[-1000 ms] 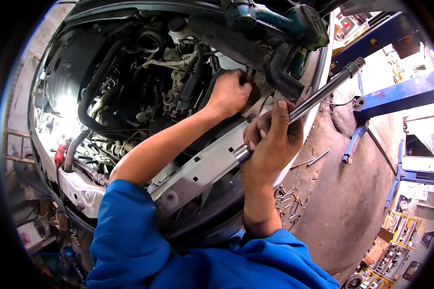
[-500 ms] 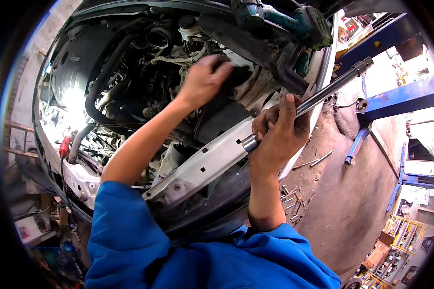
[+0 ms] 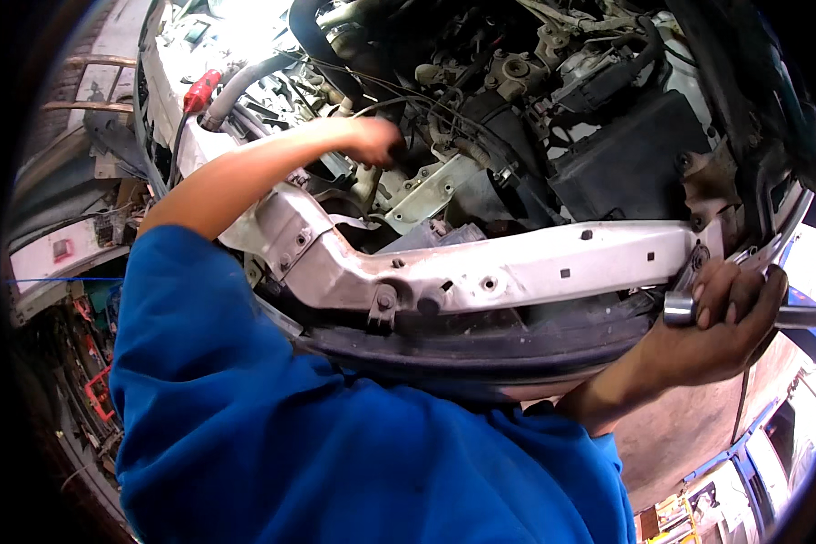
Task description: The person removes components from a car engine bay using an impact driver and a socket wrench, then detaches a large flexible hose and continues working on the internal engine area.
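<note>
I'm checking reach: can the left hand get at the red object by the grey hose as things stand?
Probably yes. The red object is in plain view left of the left hand; the grey hose lies between them but could likely be passed over.

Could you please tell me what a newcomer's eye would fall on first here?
The blue shirt fills the lower middle, below a pale crossbar. At right, the right hand grips a metal bar, while the left hand, blurred, is over the engine parts. At upper left, a white glare shines above a red object.
</note>
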### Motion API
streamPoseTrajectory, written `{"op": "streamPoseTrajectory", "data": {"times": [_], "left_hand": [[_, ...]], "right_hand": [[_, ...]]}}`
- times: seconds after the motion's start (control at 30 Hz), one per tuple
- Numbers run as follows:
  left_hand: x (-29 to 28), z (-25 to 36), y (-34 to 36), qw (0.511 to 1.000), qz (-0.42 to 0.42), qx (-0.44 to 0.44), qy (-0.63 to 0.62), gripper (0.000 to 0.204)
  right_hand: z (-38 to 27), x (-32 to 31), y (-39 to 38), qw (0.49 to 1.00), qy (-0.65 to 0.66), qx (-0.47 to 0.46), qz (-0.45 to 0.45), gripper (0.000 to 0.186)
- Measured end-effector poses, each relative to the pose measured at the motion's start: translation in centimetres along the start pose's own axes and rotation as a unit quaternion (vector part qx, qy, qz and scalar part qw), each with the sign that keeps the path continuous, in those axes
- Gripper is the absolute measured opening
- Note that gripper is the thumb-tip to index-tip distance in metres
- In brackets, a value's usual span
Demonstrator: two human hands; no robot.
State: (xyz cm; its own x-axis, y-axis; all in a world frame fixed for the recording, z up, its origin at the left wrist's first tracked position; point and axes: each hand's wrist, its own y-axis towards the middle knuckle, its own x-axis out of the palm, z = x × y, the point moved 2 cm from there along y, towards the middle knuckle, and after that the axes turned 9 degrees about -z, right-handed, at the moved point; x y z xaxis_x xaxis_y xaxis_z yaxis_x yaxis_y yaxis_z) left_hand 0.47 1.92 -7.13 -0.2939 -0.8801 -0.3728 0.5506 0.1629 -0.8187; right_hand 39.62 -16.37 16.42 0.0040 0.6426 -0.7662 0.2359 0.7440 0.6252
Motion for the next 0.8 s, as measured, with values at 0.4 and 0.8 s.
{"op": "streamPoseTrajectory", "data": {"times": [0.4, 0.8], "left_hand": [[10.5, -2.6, 11.7, 0.998, 0.070, 0.005, -0.006, 0.030], [12.1, -8.4, 16.9, 0.981, 0.145, 0.081, 0.103, 0.011]], "right_hand": [[-2.2, 0.3, 2.1, 0.785, 0.513, 0.315, 0.147, 0.022], [-0.4, -1.0, 1.8, 0.623, 0.730, 0.263, 0.100, 0.015]]}}
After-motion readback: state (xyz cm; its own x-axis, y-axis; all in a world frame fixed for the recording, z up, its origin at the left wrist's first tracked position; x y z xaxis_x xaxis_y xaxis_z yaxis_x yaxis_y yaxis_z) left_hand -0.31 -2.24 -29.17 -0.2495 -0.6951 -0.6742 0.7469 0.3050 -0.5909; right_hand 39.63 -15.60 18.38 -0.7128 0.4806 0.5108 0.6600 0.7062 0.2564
